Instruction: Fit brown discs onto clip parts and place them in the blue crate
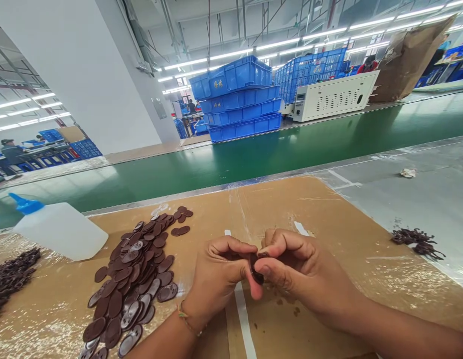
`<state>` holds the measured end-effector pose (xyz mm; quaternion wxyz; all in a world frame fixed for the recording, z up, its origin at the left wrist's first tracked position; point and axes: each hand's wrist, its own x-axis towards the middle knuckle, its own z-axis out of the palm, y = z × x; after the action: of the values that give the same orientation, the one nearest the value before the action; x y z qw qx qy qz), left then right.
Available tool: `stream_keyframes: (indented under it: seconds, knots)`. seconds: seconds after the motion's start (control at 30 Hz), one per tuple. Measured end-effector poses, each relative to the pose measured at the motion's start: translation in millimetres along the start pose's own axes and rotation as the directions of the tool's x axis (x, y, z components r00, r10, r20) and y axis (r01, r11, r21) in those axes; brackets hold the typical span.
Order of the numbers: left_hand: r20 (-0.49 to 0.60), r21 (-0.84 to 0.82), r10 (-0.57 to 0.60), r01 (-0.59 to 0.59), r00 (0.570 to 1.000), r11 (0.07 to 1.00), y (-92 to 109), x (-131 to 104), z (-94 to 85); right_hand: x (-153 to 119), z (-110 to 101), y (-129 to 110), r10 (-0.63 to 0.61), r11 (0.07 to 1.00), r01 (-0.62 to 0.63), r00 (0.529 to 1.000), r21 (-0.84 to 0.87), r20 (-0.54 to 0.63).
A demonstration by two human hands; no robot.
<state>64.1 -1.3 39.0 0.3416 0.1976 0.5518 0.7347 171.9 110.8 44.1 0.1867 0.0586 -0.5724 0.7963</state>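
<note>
Near the middle of the brown-covered table [328, 229], my left hand [227, 267] pinches a small dark brown piece [256, 271] between thumb and fingers. My right hand [294, 262] meets it from the right, its thumb and forefinger closed on a small brown part at the upper edge of that piece. The fingers hide most of both. To the left of my left hand lies a heap of flat dark brown oval pieces [136, 269], some with shiny faces.
A white bottle with a blue nozzle [63, 232] leans at the left. Dark stringy pieces lie in a pile [12, 276] far left and a small bunch [418, 242] at right. Behind run a green belt [231, 162], stacked blue crates [242, 102] and a beige metal box [336, 97].
</note>
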Motion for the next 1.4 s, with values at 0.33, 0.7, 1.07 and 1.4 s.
stream_keyframes:
  seconds: [0.33,0.7,1.07,1.4]
  knots:
    - [0.031,-0.028,0.037,-0.036,0.999,0.999,-0.5,-2.3,-0.4,-1.4,1.7,-0.2,0.003,1.0,-0.002,1.0,0.031,-0.026]
    - [0.053,-0.023,0.051,-0.049,0.997,0.999,0.3,-2.4,-0.6,-0.8,0.7,1.6,-0.013,0.999,0.013,1.0,0.031,0.002]
    - [0.049,-0.003,0.066,-0.066,0.997,0.998,0.9,-1.6,1.0,-0.7,-0.3,2.5,-0.024,0.999,0.023,1.0,0.047,0.015]
    - [0.033,0.013,0.077,-0.078,0.996,0.997,3.9,-3.1,3.6,-2.1,-0.6,2.3,-0.036,0.999,0.036,0.999,0.015,0.009]
